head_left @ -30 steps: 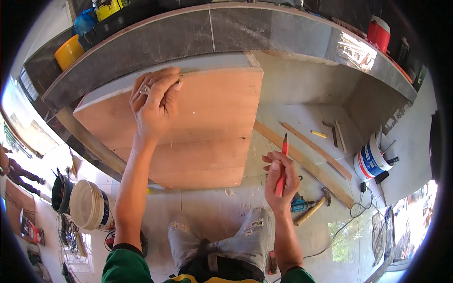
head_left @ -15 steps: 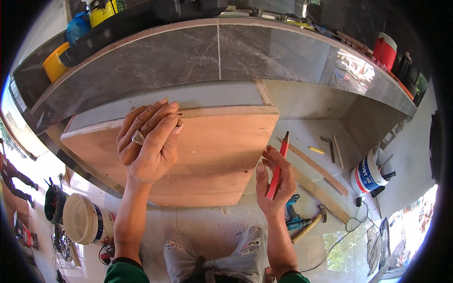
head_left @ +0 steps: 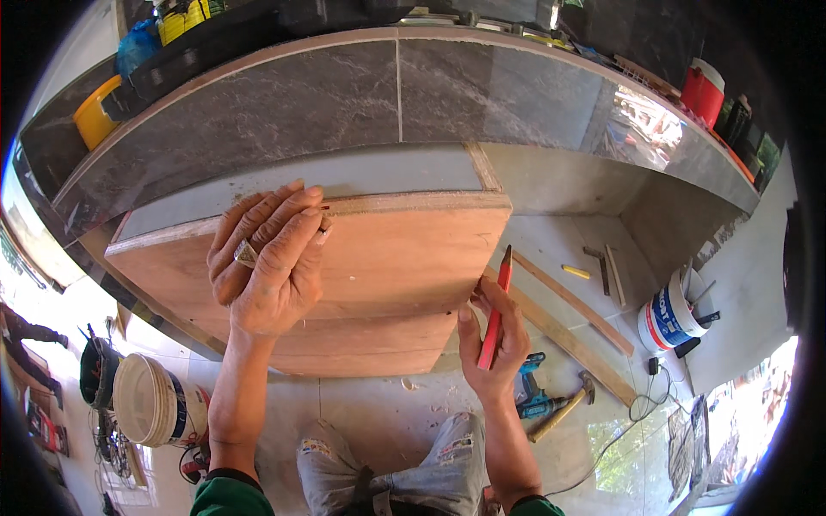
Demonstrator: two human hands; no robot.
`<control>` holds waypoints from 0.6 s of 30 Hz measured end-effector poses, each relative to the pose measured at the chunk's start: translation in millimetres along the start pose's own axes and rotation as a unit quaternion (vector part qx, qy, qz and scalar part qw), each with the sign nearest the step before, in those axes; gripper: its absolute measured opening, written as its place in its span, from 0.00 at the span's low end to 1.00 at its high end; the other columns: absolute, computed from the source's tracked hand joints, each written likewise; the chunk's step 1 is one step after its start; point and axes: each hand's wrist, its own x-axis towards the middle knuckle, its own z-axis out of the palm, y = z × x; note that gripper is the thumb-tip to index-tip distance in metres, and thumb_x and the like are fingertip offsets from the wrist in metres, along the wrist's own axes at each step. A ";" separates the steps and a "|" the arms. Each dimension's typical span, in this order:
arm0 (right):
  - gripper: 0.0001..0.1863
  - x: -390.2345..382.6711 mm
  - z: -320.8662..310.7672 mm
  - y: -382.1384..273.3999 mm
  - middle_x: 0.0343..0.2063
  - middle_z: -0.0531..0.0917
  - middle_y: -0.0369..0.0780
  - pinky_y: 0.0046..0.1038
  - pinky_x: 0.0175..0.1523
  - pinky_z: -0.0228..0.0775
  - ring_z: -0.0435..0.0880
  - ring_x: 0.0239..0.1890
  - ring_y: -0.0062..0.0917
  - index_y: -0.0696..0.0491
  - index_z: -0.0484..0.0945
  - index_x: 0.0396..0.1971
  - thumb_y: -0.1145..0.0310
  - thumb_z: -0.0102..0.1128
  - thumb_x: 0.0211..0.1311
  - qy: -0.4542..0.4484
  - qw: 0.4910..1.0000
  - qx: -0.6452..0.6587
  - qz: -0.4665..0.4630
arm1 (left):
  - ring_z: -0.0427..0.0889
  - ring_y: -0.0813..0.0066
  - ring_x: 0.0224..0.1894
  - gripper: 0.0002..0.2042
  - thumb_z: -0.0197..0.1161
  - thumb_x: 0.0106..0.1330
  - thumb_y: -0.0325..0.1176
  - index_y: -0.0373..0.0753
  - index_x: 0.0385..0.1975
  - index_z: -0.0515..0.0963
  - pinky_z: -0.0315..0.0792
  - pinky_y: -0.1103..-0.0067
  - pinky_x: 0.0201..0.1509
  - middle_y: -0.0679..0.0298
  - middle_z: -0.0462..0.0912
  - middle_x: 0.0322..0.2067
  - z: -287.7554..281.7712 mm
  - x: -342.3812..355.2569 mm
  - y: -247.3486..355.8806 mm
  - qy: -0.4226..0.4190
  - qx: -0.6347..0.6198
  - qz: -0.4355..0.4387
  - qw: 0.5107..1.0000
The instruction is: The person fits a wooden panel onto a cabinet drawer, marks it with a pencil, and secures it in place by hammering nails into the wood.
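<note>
A plywood box [head_left: 391,254] with a pale grey panel [head_left: 361,168] along its top stands against the underside of a dark tiled counter. My left hand [head_left: 267,258], a chunky ring on it, grips the top front edge, fingers curled over it; anything small at its fingertips is hard to make out. My right hand [head_left: 495,335] holds a flat red pencil [head_left: 499,301] upright, with its fingers against the box's right side, near the lower part.
Wooden strips [head_left: 572,353], a drill [head_left: 533,396], a hammer [head_left: 585,387] and cables lie on the tiled floor at right, beside a bucket [head_left: 667,314]. More buckets [head_left: 146,400] stand at left. Containers line the counter [head_left: 482,86]. Part of another person [head_left: 26,335] shows at far left.
My view has shifted, and the box shows lower, with more of its top. My left hand stayed on its edge. My right hand with the pencil moved up and left to the box's side.
</note>
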 end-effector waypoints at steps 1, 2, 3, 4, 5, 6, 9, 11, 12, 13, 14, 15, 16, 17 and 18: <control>0.21 0.2 1.4 -0.4 0.46 0.84 0.47 0.28 0.49 0.77 0.86 0.44 0.30 0.62 0.75 0.49 0.75 0.69 0.56 -0.001 1.000 0.004 0.003 | 0.88 0.64 0.41 0.08 0.70 0.57 0.25 0.39 0.36 0.82 0.80 0.72 0.45 0.59 0.88 0.35 -1.0 -0.5 -1.0 0.003 0.000 0.002 1.000; 0.21 -0.2 2.9 -1.0 0.46 0.84 0.47 0.27 0.49 0.77 0.86 0.43 0.29 0.62 0.75 0.49 0.75 0.69 0.56 -0.001 1.000 0.008 0.005 | 0.88 0.64 0.41 0.08 0.70 0.57 0.25 0.39 0.36 0.82 0.80 0.72 0.45 0.59 0.88 0.35 -2.4 -1.3 -1.6 0.004 0.000 0.001 1.000; 0.21 -1.2 4.3 -1.9 0.46 0.84 0.47 0.27 0.49 0.77 0.86 0.43 0.29 0.62 0.75 0.49 0.75 0.69 0.56 -0.002 1.000 0.008 0.005 | 0.88 0.64 0.41 0.08 0.70 0.57 0.25 0.39 0.36 0.82 0.80 0.72 0.45 0.59 0.88 0.35 -4.1 -2.4 -2.4 0.004 0.001 -0.002 1.000; 0.21 -1.6 1.8 -0.2 0.46 0.84 0.47 0.27 0.49 0.77 0.86 0.43 0.29 0.61 0.75 0.49 0.75 0.69 0.55 0.001 1.000 0.014 0.006 | 0.88 0.64 0.41 0.08 0.70 0.57 0.25 0.39 0.36 0.82 0.80 0.71 0.45 0.59 0.88 0.35 -2.1 -0.3 0.3 0.002 0.002 -0.001 1.000; 0.21 -2.2 -0.7 1.3 0.46 0.84 0.47 0.27 0.48 0.77 0.86 0.43 0.29 0.61 0.75 0.49 0.75 0.69 0.55 0.004 1.000 0.021 0.007 | 0.88 0.64 0.41 0.08 0.70 0.57 0.25 0.39 0.36 0.82 0.80 0.71 0.45 0.59 0.88 0.35 -0.1 1.4 2.6 0.000 0.001 0.002 1.000; 0.21 -3.1 -3.4 2.6 0.46 0.84 0.47 0.27 0.48 0.77 0.86 0.43 0.29 0.61 0.75 0.49 0.75 0.69 0.55 0.007 1.000 0.022 0.008 | 0.88 0.64 0.41 0.08 0.70 0.57 0.25 0.39 0.36 0.82 0.80 0.71 0.45 0.59 0.88 0.34 2.0 3.0 4.9 -0.002 0.002 0.004 1.000; 0.22 -5.2 -4.3 4.0 0.46 0.84 0.47 0.27 0.48 0.77 0.86 0.43 0.29 0.61 0.75 0.50 0.75 0.69 0.55 -0.008 1.000 0.012 0.012 | 0.88 0.63 0.40 0.08 0.69 0.58 0.25 0.38 0.37 0.81 0.80 0.70 0.45 0.59 0.88 0.34 2.0 1.2 5.4 0.000 0.007 0.001 1.000; 0.21 -6.7 -3.8 3.9 0.46 0.84 0.46 0.27 0.48 0.77 0.85 0.44 0.29 0.61 0.76 0.50 0.75 0.68 0.56 -0.004 1.000 0.021 0.012 | 0.88 0.63 0.40 0.07 0.69 0.58 0.25 0.38 0.36 0.81 0.79 0.70 0.45 0.58 0.88 0.34 1.5 0.6 5.4 -0.003 0.004 0.001 1.000; 0.21 -6.2 -4.0 4.2 0.46 0.84 0.46 0.27 0.48 0.77 0.85 0.44 0.29 0.61 0.76 0.50 0.75 0.68 0.56 0.001 1.000 0.019 0.016 | 0.88 0.62 0.40 0.07 0.68 0.59 0.25 0.38 0.36 0.81 0.79 0.70 0.45 0.58 0.88 0.34 0.8 -0.2 4.4 -0.002 0.008 0.003 1.000; 0.20 -5.4 -3.2 3.4 0.47 0.84 0.46 0.27 0.48 0.77 0.85 0.44 0.30 0.60 0.76 0.50 0.74 0.68 0.57 0.005 1.000 0.018 0.007 | 0.88 0.62 0.40 0.06 0.67 0.60 0.25 0.37 0.36 0.80 0.79 0.69 0.45 0.58 0.88 0.34 -0.3 -0.5 2.8 -0.002 0.011 0.006 1.000; 0.20 -6.4 -4.2 2.7 0.47 0.83 0.46 0.27 0.48 0.77 0.85 0.44 0.30 0.60 0.76 0.50 0.73 0.67 0.58 0.009 1.000 0.016 0.000 | 0.88 0.62 0.40 0.06 0.67 0.60 0.25 0.37 0.36 0.80 0.79 0.69 0.45 0.58 0.88 0.34 -0.5 -1.0 2.0 -0.005 0.005 0.009 1.000; 0.20 -9.6 -6.8 2.0 0.47 0.83 0.46 0.27 0.48 0.77 0.85 0.44 0.30 0.60 0.76 0.50 0.73 0.67 0.58 0.015 1.000 0.014 0.004 | 0.88 0.61 0.40 0.05 0.67 0.61 0.25 0.37 0.35 0.80 0.79 0.69 0.45 0.57 0.88 0.34 -0.2 -1.6 1.4 0.000 0.004 0.006 1.000; 0.19 -13.1 -9.8 2.4 0.47 0.83 0.46 0.28 0.48 0.77 0.85 0.45 0.31 0.59 0.76 0.50 0.72 0.67 0.58 0.016 1.000 0.019 0.015 | 0.87 0.61 0.40 0.05 0.66 0.61 0.25 0.36 0.35 0.80 0.79 0.69 0.45 0.57 0.88 0.34 -0.1 -2.0 1.8 0.005 0.007 0.002 1.000; 0.19 -16.6 -12.8 2.8 0.47 0.83 0.47 0.28 0.48 0.77 0.85 0.45 0.32 0.59 0.76 0.50 0.71 0.67 0.59 0.017 0.999 0.024 0.026 | 0.87 0.61 0.39 0.04 0.66 0.62 0.24 0.35 0.35 0.79 0.78 0.70 0.44 0.57 0.87 0.34 0.0 -1.2 2.2 0.000 0.013 0.008 1.000; 0.19 -20.4 -15.6 3.6 0.47 0.83 0.47 0.28 0.48 0.77 0.85 0.45 0.32 0.59 0.76 0.50 0.71 0.67 0.59 0.021 0.999 0.026 0.029 | 0.87 0.61 0.39 0.04 0.66 0.62 0.24 0.35 0.35 0.79 0.78 0.70 0.44 0.57 0.87 0.34 0.2 -0.9 2.0 -0.003 0.010 0.011 1.000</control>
